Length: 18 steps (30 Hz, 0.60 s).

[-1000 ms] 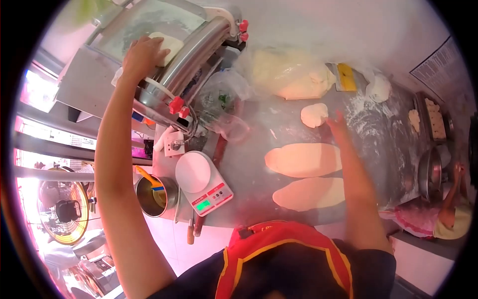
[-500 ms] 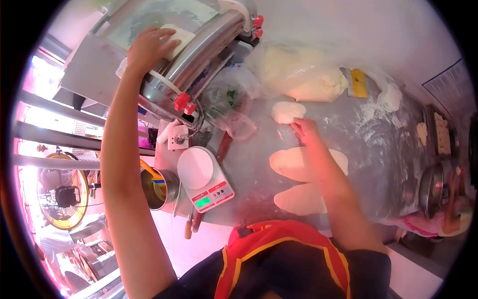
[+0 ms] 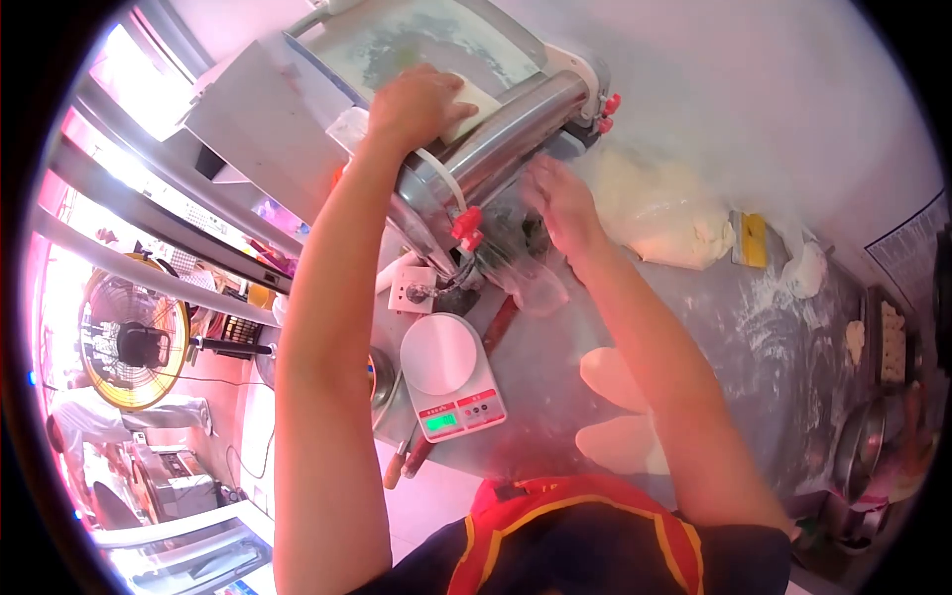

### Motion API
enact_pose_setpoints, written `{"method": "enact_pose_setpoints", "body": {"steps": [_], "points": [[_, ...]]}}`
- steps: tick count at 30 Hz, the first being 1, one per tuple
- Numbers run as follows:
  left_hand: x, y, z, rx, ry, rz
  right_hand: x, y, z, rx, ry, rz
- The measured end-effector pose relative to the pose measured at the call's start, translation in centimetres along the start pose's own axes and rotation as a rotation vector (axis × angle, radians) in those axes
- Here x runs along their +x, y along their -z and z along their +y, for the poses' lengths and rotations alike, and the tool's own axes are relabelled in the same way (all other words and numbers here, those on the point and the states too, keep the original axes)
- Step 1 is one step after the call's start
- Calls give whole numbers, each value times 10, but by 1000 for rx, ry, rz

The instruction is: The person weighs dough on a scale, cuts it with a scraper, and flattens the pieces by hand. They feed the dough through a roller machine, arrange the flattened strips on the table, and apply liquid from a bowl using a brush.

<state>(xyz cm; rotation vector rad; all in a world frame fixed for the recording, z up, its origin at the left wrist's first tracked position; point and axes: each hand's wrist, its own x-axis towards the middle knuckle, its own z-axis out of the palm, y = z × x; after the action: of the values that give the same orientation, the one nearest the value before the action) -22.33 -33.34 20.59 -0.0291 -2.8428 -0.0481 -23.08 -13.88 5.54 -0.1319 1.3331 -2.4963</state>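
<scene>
My left hand (image 3: 416, 104) rests, fingers apart, on a pale piece of dough (image 3: 478, 107) on the feed tray (image 3: 426, 40) of the dough sheeter, right behind its steel roller cover (image 3: 521, 129). My right hand (image 3: 563, 203), smeared by motion, is in front of the sheeter, near a clear plastic bag (image 3: 540, 288); its fingers are too blurred to read. Two flat ovals of dough, one upper (image 3: 607, 377) and one lower (image 3: 620, 443), lie on the metal table, partly covered by my right forearm.
A white kitchen scale (image 3: 451, 382) stands in front of a socket box (image 3: 412, 290). Bagged dough (image 3: 674, 213) and a yellow scraper (image 3: 751, 240) are at the back. Trays (image 3: 891, 342) and metal bowls (image 3: 861, 451) line the right side. A fan (image 3: 139, 342) stands at left.
My right hand has left the small dough lump on the table and moved up towards the sheeter. That lump no longer shows. My left hand stays on the dough in the sheeter; the view has shifted.
</scene>
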Motion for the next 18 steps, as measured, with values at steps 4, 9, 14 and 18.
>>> {"method": "enact_pose_setpoints", "body": {"steps": [4, 9, 14, 18], "points": [[2, -5, -6, -65, 12, -4, 41, 0, 24, 252, -210, 83], [0, -8, -8, -90, -21, 63, 42, 0, 41, 476, -429, -85], [-2, -5, -6, -68, -27, 53, 38, 3, 68, 561, -252, -48], [-1, -3, -3, -56, -10, 6, 32, -3, 72, 798, -143, 118]]}}
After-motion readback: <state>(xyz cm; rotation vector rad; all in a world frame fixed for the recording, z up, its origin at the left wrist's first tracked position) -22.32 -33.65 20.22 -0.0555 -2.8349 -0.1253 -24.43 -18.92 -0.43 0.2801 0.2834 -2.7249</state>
